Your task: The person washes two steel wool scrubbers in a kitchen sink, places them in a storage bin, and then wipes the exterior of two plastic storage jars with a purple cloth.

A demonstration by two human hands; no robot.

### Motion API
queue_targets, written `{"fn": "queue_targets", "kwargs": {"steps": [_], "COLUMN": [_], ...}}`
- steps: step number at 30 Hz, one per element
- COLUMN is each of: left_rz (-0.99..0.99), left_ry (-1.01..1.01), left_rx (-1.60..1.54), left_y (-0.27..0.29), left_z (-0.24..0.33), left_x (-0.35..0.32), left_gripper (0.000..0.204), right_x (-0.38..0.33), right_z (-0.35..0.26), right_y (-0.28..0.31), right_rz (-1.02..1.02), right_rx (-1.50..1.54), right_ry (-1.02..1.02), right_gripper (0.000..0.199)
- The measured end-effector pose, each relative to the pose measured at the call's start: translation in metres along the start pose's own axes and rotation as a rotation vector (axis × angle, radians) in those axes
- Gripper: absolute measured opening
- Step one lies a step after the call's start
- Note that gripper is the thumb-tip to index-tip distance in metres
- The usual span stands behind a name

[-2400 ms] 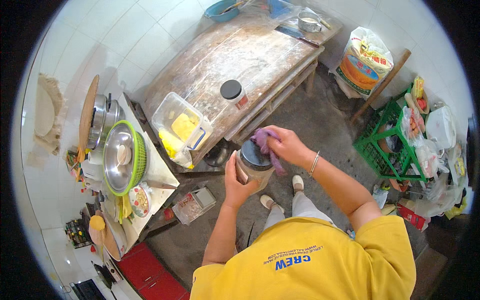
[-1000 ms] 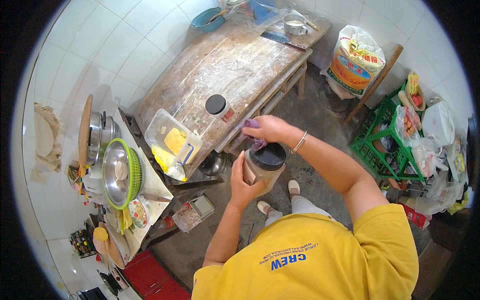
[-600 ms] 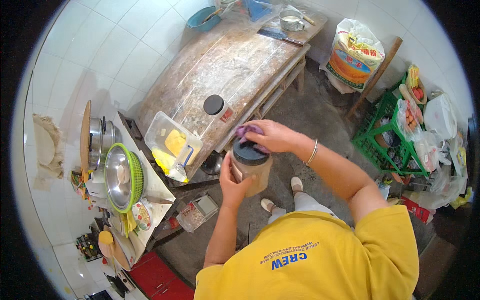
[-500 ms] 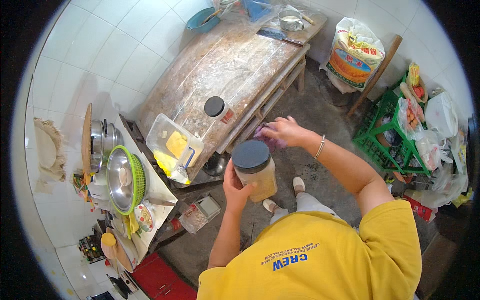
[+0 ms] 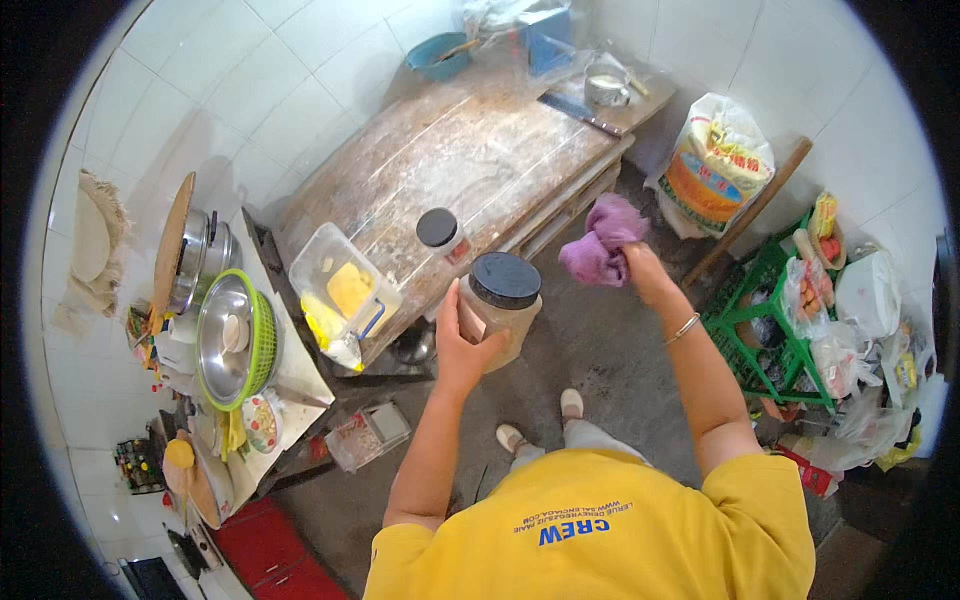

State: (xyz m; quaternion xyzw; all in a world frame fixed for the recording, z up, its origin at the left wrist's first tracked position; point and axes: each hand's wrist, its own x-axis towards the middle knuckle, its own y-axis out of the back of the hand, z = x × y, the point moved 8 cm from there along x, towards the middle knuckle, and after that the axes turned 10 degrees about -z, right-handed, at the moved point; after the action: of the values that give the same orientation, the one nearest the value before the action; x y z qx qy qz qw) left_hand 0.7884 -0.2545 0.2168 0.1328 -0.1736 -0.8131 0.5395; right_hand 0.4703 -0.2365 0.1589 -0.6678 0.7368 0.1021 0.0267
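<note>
My left hand [image 5: 468,350] is wrapped round a big clear jar [image 5: 515,325] with a black lid. The jar is upright, held in the air in front of the wooden table, and something pale shows through its wall. In my right hand [image 5: 645,268] is a crumpled purple cloth [image 5: 603,242], held out to the right, away from the jar. A smaller jar [image 5: 442,234] with a black lid stands on the near edge of the table. Left of it sits a clear plastic box [image 5: 335,285] with yellow packets in it.
The floury wooden table [image 5: 400,160] bears a cleaver [image 5: 578,112], a metal mug [image 5: 606,85] and a blue bowl [image 5: 440,58] at its far side. A flour sack [image 5: 715,175], a wooden pole [image 5: 765,200] and a green crate [image 5: 745,345] stand right. Steel bowls [image 5: 228,340] are left.
My right hand with the purple cloth has swung forward and right, away from the jar. The left hand has carried the jar slightly forward. The whole view has shifted a little.
</note>
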Motion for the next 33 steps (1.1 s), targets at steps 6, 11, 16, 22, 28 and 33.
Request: {"fn": "queue_targets", "kwargs": {"steps": [6, 11, 16, 22, 28, 33], "left_rz": [-0.087, -0.183, -0.041, -0.105, -0.041, 0.095], "left_ry": [-0.177, -0.335, -0.259, 0.004, -0.01, -0.071], "left_rx": [0.091, 0.098, -0.006, -0.463, -0.703, -0.445], "left_y": [-0.032, -0.053, -0.046, -0.047, -0.037, -0.038], "left_z": [0.03, 0.06, 0.042, 0.004, 0.024, 0.011], "left_x": [0.025, 0.015, 0.016, 0.022, 0.016, 0.018], "left_gripper": [0.091, 0.081, 0.078, 0.073, 0.076, 0.071], "right_x": [-0.043, -0.003, -0.055, -0.032, -0.023, -0.088], "right_z": [-0.131, -0.104, -0.172, -0.132, -0.044, -0.19], "right_y": [-0.098, -0.089, -0.131, -0.079, -0.009, -0.104], "right_rz": [-0.158, -0.477, -0.273, -0.027, 0.092, 0.053], "right_rx": [-0.706, -0.077, -0.669, -0.405, 0.353, -0.684], "right_ry": [0.725, 0.099, 0.758, 0.626, 0.315, 0.963], "right_gripper": [0.036, 0.037, 0.043, 0.044, 0.022, 0.042]}}
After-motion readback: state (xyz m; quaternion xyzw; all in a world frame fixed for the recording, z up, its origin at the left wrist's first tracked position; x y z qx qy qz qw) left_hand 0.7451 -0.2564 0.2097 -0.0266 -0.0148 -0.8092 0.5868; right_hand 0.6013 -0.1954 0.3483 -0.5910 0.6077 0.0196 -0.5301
